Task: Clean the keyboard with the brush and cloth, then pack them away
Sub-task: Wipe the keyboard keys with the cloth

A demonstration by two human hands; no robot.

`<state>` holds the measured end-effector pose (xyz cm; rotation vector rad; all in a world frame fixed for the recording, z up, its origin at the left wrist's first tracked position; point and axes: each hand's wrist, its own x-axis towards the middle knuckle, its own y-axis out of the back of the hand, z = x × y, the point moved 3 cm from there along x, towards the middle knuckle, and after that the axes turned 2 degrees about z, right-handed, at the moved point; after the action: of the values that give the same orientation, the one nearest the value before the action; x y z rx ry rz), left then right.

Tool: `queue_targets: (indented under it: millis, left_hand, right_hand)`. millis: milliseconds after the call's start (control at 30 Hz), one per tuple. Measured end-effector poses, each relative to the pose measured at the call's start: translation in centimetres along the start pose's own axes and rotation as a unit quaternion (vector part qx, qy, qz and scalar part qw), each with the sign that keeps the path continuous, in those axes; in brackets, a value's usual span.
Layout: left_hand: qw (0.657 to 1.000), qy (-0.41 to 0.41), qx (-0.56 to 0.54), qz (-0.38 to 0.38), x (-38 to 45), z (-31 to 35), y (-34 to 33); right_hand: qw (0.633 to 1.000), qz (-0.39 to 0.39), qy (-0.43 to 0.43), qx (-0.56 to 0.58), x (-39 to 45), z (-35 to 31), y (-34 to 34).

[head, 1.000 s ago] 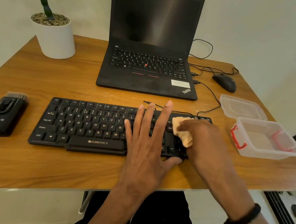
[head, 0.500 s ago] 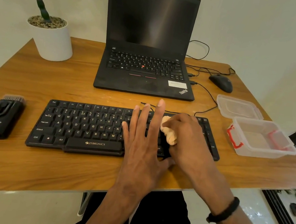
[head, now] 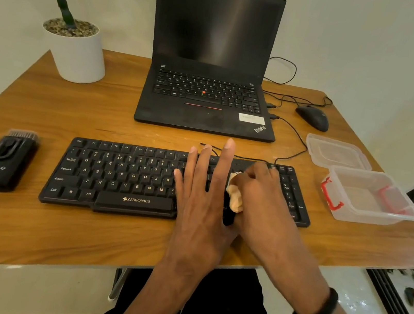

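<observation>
Right hand point(head: 260, 206) clenched round cloth point(head: 234, 198), pressed on keyboard point(head: 126, 176); left hand point(head: 202, 199) flat, fingers spread, beside it.

You are at a desk workspace, a home or small office: a wooden bench point(head: 45, 109) against a plain wall carries an open laptop point(head: 210, 57), a wired mouse point(head: 312, 117), an external keyboard point(head: 121, 178) and a potted plant point(head: 73, 49).
</observation>
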<state>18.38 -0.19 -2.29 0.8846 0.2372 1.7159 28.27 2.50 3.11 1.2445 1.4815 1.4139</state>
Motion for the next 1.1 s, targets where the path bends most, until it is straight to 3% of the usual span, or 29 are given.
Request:
queue_targets:
  millis: [267,667,933,1100]
  left_hand:
    - [0.999,0.014,0.03,-0.012,0.2,-0.2,-0.4]
    - [1.0,0.012,0.003,0.004,0.1,-0.2,-0.1]
    - [1.0,0.014,0.018,0.006,0.0,0.0,-0.3]
    - [1.0,0.019,0.019,0.005,0.2,-0.1,-0.3]
  right_hand:
    - [0.998,0.064,-0.001,-0.008,5.1,0.2,-0.3]
    - [0.997,-0.07,0.033,-0.015,-0.1,1.3,1.6]
    - [0.998,0.031,-0.051,-0.028,3.5,3.8,1.1]
    - [0.998,0.013,0.02,0.054,6.0,1.6,-0.1]
